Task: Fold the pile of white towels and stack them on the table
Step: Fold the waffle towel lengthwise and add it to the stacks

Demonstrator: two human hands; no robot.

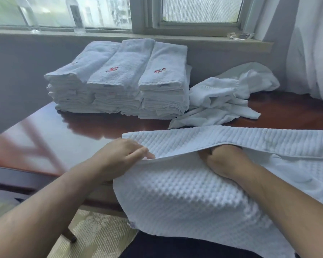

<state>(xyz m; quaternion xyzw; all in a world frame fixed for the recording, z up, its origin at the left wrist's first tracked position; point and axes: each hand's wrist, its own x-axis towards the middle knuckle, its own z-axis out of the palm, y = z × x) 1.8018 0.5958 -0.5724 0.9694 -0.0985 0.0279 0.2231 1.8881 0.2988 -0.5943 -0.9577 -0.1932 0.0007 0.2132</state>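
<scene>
On the worktop [82,131] the stacks [117,81] stand at the back left below the sill [175,39], the pile [229,97] just to their right, and the towel [185,192] hangs over the near edge.

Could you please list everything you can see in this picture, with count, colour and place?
Folded towel stacks: three, white with red embroidery, far side of table.
Unfolded towels: loose heap, white, right of the stacks.
Waffle towel: one, white, near table edge, being folded.
Table: one, glossy reddish-brown.
Bottles: two, clear, on windowsill.
Curtain: white, far right.
Left hand: holds the towel's edge.
Right hand: tucked under the fold, fingers hidden.
</scene>
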